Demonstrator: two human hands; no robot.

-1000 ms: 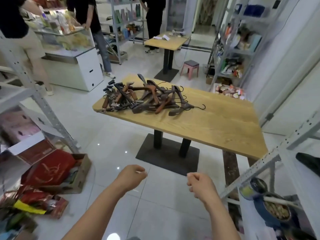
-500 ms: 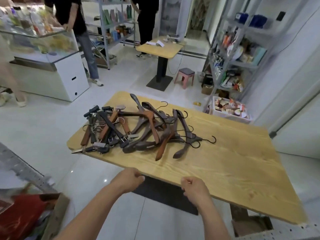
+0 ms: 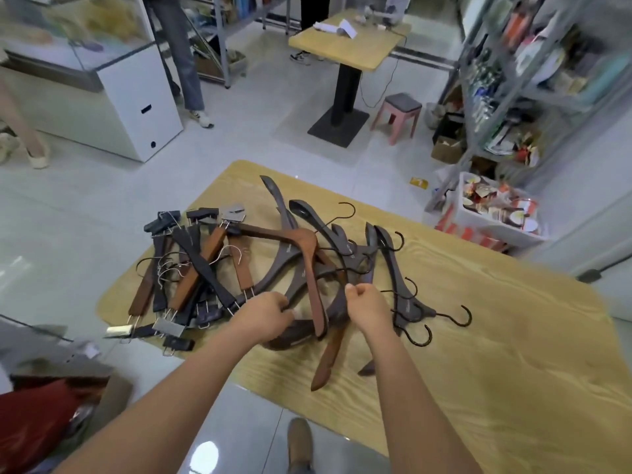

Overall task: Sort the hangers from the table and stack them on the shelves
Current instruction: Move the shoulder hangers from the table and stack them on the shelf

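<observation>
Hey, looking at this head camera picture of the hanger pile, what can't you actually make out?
1. Head view: whether the left hand grips a hanger; the back of the hand hides its fingertips.
2. Head view: what the right hand holds, if anything; its curled fingers cover it.
3. Head view: how many hangers are in the hanger pile; they overlap.
4. Head view: what is on the shelves; they are blurred and cut off by the right edge.
</observation>
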